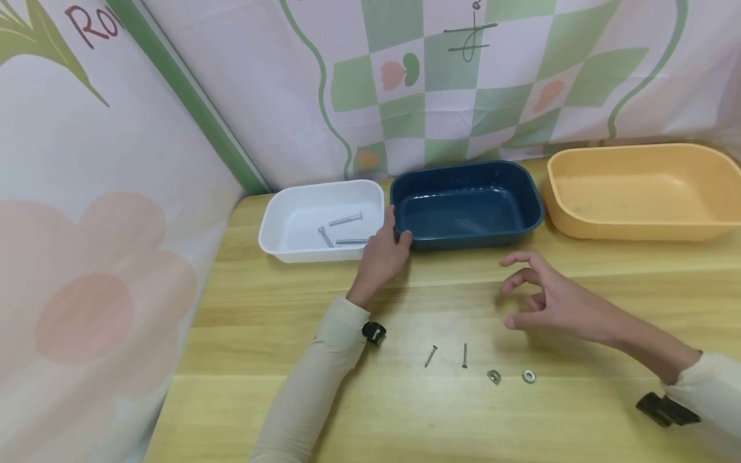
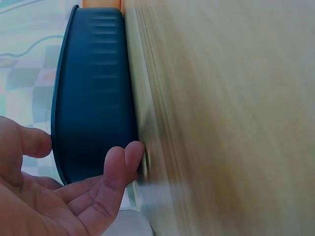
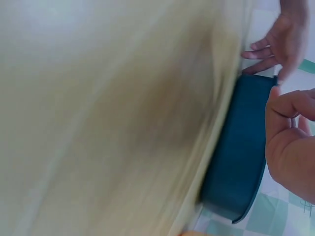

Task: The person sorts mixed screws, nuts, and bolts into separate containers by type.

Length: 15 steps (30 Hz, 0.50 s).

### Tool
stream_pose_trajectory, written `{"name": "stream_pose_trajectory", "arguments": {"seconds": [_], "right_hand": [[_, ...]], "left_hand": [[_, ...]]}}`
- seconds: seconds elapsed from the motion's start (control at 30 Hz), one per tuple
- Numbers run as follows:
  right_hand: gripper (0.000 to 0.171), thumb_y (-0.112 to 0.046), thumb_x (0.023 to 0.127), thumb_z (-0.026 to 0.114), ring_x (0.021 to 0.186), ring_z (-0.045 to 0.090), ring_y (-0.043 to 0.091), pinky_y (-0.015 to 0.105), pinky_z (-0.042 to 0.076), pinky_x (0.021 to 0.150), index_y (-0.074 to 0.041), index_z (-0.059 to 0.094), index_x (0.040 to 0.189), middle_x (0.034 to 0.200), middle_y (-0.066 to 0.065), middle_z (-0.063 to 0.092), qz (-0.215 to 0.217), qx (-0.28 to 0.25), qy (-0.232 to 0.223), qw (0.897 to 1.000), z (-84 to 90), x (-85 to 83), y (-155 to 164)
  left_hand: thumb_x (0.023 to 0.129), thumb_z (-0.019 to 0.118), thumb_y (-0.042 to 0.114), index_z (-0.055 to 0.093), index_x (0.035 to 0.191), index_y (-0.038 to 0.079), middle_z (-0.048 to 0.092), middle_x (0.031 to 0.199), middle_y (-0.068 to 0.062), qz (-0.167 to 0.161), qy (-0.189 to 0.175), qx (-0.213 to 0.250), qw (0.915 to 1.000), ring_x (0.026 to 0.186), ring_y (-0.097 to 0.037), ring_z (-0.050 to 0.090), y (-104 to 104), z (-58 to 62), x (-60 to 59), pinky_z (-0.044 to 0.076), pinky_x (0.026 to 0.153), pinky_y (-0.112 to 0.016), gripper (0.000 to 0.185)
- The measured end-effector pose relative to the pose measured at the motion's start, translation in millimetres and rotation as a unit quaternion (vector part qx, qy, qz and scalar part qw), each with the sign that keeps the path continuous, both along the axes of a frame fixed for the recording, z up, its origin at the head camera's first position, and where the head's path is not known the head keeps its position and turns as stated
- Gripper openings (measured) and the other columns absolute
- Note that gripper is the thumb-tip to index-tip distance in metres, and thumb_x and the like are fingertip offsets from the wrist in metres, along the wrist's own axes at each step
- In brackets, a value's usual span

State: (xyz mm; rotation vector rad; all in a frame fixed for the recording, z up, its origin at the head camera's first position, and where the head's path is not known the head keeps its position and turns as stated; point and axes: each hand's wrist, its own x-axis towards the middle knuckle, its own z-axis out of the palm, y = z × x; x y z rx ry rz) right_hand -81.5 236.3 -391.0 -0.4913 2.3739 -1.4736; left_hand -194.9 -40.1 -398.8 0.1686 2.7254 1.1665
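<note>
My left hand (image 1: pixel 384 252) is at the left end of the dark blue tray (image 1: pixel 466 242), its fingers reaching into the narrow space beside the white tray (image 1: pixel 301 257). In the left wrist view the thumb (image 2: pixel 35 142) meets the blue tray's rim while loosely bent fingers (image 2: pixel 101 204) lie along its end. My right hand (image 1: pixel 556 302) hovers in front of the blue tray's right end, holding nothing, its fingers loosely curved and apart from the thumb. Below it on the table are two screws (image 1: pixel 465 355), a small bent metal piece (image 1: pixel 494 377) and a washer (image 1: pixel 529 376).
Several bolts (image 1: pixel 345 219) lie in the white tray. A yellow tray (image 1: pixel 642 230) stands right of the blue one. All three trays line the back of the wooden table (image 1: pixel 243 360), against a patterned cloth (image 1: pixel 451 116). A second cloth wall (image 1: pixel 145 154) rises at the left.
</note>
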Motion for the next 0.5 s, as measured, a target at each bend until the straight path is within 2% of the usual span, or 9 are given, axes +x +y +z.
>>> {"name": "stream_pose_trajectory", "arguments": {"seconds": [0.13,0.27,0.5], "right_hand": [[0.083,-0.003,0.081,0.081,0.048,0.041,0.009,0.031,0.04,0.049,-0.009,0.025,0.143,0.117,0.022,0.056,0.004,0.003,-0.002,1.0,-10.9,7.1,8.8],[0.083,-0.008,0.077,0.085,0.062,0.055,0.013,0.028,0.046,0.058,-0.007,0.033,0.141,0.111,0.014,0.06,0.02,0.028,0.013,0.999,-20.5,12.7,11.5],[0.075,-0.014,0.073,0.089,0.078,0.058,0.013,0.028,0.049,0.062,-0.007,0.049,0.135,0.1,0.002,0.063,0.012,0.058,0.058,0.997,-28.7,21.9,3.4]], "left_hand": [[0.105,0.048,0.031,0.018,0.162,0.014,0.057,0.081,-0.014,0.002,0.001,0.0,1.0,0.054,-0.023,0.043,-0.5,0.0,-0.8,0.041,0.062,-0.038,0.066],[0.105,0.047,0.031,0.017,0.162,0.014,0.058,0.083,-0.017,-0.001,0.001,0.004,1.0,0.052,-0.023,0.043,-0.8,-0.2,-1.0,0.04,0.06,-0.038,0.066],[0.105,0.047,0.031,0.017,0.162,0.015,0.061,0.093,-0.019,-0.001,0.0,0.005,1.0,0.056,-0.023,0.045,-0.2,-0.4,-0.2,0.042,0.063,-0.038,0.066]]}}
